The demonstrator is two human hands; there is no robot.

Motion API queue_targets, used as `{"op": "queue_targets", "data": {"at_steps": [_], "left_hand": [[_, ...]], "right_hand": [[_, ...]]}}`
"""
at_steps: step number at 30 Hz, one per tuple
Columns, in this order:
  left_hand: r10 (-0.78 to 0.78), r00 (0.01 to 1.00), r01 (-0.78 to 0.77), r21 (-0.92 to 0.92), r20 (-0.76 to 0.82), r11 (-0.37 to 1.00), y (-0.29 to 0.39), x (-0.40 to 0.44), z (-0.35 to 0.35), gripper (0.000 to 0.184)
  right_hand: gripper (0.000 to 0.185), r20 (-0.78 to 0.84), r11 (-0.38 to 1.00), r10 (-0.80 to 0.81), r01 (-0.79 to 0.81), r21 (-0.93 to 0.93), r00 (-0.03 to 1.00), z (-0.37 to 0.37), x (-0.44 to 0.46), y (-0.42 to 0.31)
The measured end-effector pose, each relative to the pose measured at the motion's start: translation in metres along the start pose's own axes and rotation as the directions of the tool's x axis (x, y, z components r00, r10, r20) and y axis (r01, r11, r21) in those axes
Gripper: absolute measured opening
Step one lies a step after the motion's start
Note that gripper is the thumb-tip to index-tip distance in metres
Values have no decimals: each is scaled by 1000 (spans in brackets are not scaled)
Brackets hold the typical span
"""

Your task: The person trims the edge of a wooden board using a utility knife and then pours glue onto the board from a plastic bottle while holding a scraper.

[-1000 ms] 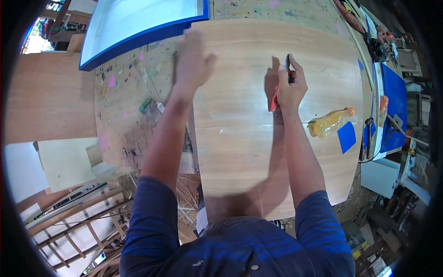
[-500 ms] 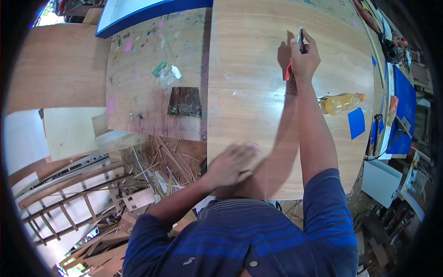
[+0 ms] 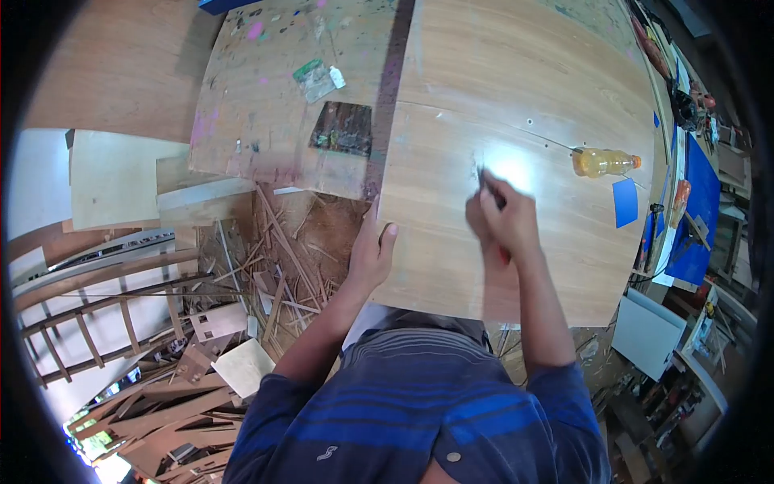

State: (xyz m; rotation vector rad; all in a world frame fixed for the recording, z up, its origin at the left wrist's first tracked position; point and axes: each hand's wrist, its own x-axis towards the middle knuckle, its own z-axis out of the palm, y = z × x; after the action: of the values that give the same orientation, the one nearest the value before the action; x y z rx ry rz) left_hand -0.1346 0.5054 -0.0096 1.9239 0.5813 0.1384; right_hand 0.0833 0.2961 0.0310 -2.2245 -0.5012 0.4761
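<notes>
A large light wood-grain board (image 3: 451, 266) lies in front of me. My left hand (image 3: 372, 254) grips its left edge, the thumb over the top and the fingers down the side, partly hidden. My right hand (image 3: 509, 216) is closed around a red-handled hand tool (image 3: 482, 174) with a narrow dark tip. That tip points away from me and is at or just above the board, by a small dark mark; contact is unclear. Most of the tool is hidden in the fist, so its kind does not show. A red bit of the handle peeks out below the hand.
A bottle of yellowish liquid (image 3: 601, 162) lies on the board's right, above a blue square piece (image 3: 625, 202). On the stained table (image 3: 274, 121) at left are a small white bottle (image 3: 337, 77), a plastic packet (image 3: 313, 81) and a dark block (image 3: 343, 127). Wood scraps (image 3: 282, 282) litter the floor.
My right hand has come back toward me with the tool, from the board's far part to its middle. The left hand has moved off the board's surface to its left edge.
</notes>
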Motion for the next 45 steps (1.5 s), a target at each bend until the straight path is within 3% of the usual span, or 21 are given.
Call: {"op": "queue_targets", "data": {"at_steps": [2,5,7,10,11,13,20,23,26,32,34,35,41,45], "left_hand": [[25,1000,-26,-48,-14,999,-8,-2,1,63],[33,999,-34,-139,-12,990,-21,-2,1,64],[23,999,-17,-223,26,975,-22,-7,-1,66],[80,996,-71,-189,45,979,-36,-24,-7,69],[34,995,-7,-277,95,961,-35,-36,-13,71],[-43,976,133,-432,211,892,-30,-63,-27,75],[-24,950,106,-249,312,963,-61,-124,-45,84],[-41,944,145,-300,328,943,-77,-127,-40,84],[26,963,57,-293,269,954,-76,-130,-38,84],[0,941,91,-253,337,963,-70,-123,-48,86],[51,952,26,-244,303,969,-75,-123,-44,87],[70,955,1,-240,289,971,-76,-124,-42,87],[-7,922,113,-251,388,961,-55,-119,-58,88],[27,931,75,-264,364,962,-60,-119,-54,88]], "right_hand": [[39,97,1000,9,-8,-14,995,23,-57,1],[38,165,995,-99,100,2,981,58,-102,-36],[37,130,988,-146,152,-35,981,81,-78,-49],[37,107,985,-91,106,-138,990,98,0,-85],[36,20,982,-168,169,-88,986,106,22,-83],[36,32,980,-156,159,-122,987,110,28,-92],[32,-39,970,-203,195,-143,978,120,64,-102],[33,-34,971,-204,198,-136,978,121,64,-101],[33,-67,967,-218,206,-147,974,124,53,-94],[34,-55,959,-211,196,-205,976,122,77,-107],[34,-82,939,-289,265,-219,954,128,51,-89],[34,-108,966,-228,211,-148,968,129,48,-86],[37,-13,969,-143,137,-207,990,120,92,-111],[36,-87,971,-221,210,-118,971,125,70,-81]]}}
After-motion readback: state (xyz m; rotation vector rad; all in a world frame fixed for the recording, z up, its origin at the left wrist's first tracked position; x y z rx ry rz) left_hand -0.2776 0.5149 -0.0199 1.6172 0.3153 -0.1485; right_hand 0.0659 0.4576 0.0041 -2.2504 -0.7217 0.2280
